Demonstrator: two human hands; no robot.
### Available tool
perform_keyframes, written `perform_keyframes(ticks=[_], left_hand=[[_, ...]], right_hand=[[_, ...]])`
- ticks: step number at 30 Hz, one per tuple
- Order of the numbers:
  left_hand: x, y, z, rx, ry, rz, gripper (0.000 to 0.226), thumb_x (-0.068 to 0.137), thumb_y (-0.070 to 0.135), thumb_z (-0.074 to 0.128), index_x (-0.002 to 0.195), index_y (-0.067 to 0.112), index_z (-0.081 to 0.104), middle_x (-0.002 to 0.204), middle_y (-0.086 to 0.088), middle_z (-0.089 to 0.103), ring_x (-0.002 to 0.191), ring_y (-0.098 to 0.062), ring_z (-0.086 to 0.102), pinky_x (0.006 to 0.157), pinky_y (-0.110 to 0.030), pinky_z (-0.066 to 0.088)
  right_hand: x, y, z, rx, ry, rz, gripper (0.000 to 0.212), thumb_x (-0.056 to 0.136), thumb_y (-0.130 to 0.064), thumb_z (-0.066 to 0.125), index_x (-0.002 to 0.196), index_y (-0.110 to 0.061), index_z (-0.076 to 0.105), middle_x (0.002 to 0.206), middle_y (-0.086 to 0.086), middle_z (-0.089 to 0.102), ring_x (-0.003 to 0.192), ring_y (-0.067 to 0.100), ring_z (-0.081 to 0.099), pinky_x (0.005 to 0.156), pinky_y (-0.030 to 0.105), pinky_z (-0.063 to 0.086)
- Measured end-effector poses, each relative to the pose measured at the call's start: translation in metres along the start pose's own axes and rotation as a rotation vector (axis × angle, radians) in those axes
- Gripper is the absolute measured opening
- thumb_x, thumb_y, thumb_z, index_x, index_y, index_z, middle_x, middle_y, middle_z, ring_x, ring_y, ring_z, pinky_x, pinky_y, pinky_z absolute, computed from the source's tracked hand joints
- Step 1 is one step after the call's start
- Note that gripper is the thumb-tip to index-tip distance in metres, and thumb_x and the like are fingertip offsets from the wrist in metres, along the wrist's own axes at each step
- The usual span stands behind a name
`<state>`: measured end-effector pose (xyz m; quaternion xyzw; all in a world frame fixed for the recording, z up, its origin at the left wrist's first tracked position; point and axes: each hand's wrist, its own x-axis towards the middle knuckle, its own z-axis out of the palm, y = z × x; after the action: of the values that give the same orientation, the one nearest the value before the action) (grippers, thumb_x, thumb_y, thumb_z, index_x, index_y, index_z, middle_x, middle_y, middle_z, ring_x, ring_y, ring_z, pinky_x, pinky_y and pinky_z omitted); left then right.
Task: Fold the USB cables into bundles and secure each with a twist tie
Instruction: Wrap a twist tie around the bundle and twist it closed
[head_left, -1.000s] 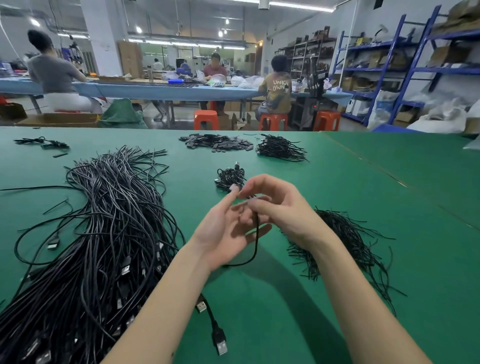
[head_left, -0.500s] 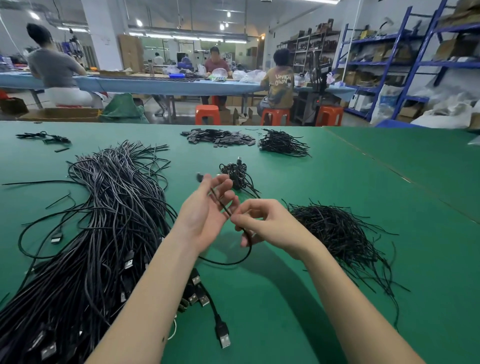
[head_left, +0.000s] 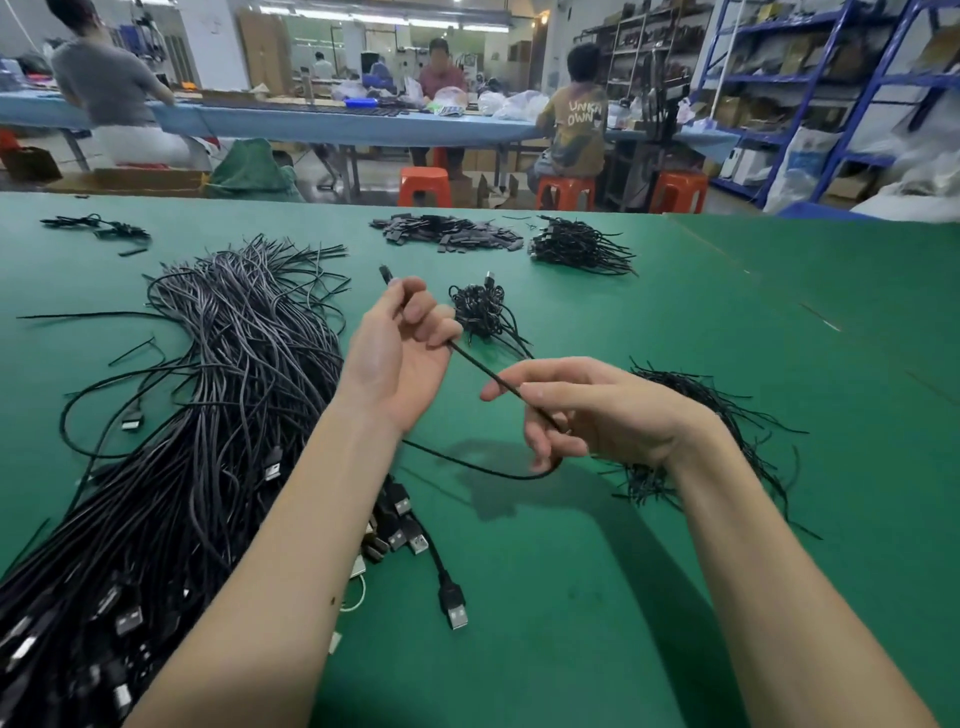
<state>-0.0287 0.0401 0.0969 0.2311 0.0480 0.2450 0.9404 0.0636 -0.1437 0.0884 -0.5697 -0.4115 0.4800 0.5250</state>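
Note:
My left hand (head_left: 397, 353) grips one end of a black USB cable (head_left: 483, 370), its small plug sticking up past my fingertips. The cable runs taut down to my right hand (head_left: 587, 415), whose curled fingers hold it. Below that hand it sags in a loop above the green table (head_left: 779, 322) and trails to a USB-A plug (head_left: 453, 608) lying near the front. A big heap of loose black cables (head_left: 208, 415) lies on the left. A pile of black twist ties (head_left: 701, 410) sits under my right wrist. A few tied bundles (head_left: 480, 312) lie beyond my hands.
Further back on the table lie a pile of small dark flat pieces (head_left: 447, 236), another clump of black ties (head_left: 576, 247) and a stray cable (head_left: 98, 228) at far left. People sit at a blue bench behind; blue shelving stands at right.
My hands have drawn apart: the left rose up and back with the cable end, the right moved right and lower, pulling the cable straight between them. The view has tilted slightly.

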Motion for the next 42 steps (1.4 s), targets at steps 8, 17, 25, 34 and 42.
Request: perform_keyframes(ticks=[8,17,25,34,42], left_hand=[[0.004,0.02,-0.017,-0.119,0.025,0.087,0.036,0.11,0.025,0.031,0.081,0.012,0.049,0.061,0.004,0.039,0.051,-0.01,0.032,0.055,-0.019,0.035],[-0.006,0.012,-0.004,0.075,-0.291,0.002,0.055,0.11,0.03,0.027,0.095,0.007,0.075,0.094,-0.005,0.077,0.09,-0.017,0.074,0.08,-0.029,0.059],[-0.016,-0.02,-0.005,0.752,-0.393,-0.349,0.055,0.11,0.034,0.024,0.122,-0.001,0.064,0.122,-0.021,0.069,0.114,-0.031,0.067,0.091,-0.035,0.058],[-0.006,-0.015,-0.014,0.311,-0.295,-0.294,0.051,0.109,0.029,0.026,0.133,-0.004,0.056,0.127,-0.017,0.067,0.119,-0.027,0.064,0.1,-0.035,0.053],[-0.014,0.007,-0.014,0.455,-0.426,-0.359,0.051,0.104,0.031,0.032,0.105,0.008,0.078,0.108,-0.009,0.076,0.091,-0.015,0.075,0.072,-0.024,0.059]], right_hand=[[-0.031,0.008,-0.041,-0.163,0.133,0.135,0.026,0.091,-0.038,0.066,0.107,-0.02,0.075,0.074,0.009,0.06,0.046,0.008,0.035,0.04,0.014,0.025],[-0.013,0.025,-0.038,-0.314,0.279,0.517,0.034,0.104,-0.035,0.052,0.086,-0.009,0.064,0.052,-0.001,0.048,0.032,0.005,0.028,0.035,0.015,0.02],[0.006,-0.009,-0.021,0.34,0.712,-0.138,0.026,0.109,-0.023,0.039,0.092,-0.013,0.056,0.059,-0.007,0.047,0.036,0.002,0.028,0.035,0.014,0.019],[0.004,0.0,0.004,-0.18,0.093,0.064,0.019,0.107,-0.028,0.046,0.104,-0.022,0.064,0.065,0.001,0.052,0.057,0.015,0.052,0.048,0.022,0.034],[0.009,0.02,-0.008,-0.604,0.462,0.236,0.048,0.079,-0.068,0.07,0.087,-0.021,0.073,0.058,-0.008,0.049,0.053,0.011,0.043,0.052,0.023,0.034]])
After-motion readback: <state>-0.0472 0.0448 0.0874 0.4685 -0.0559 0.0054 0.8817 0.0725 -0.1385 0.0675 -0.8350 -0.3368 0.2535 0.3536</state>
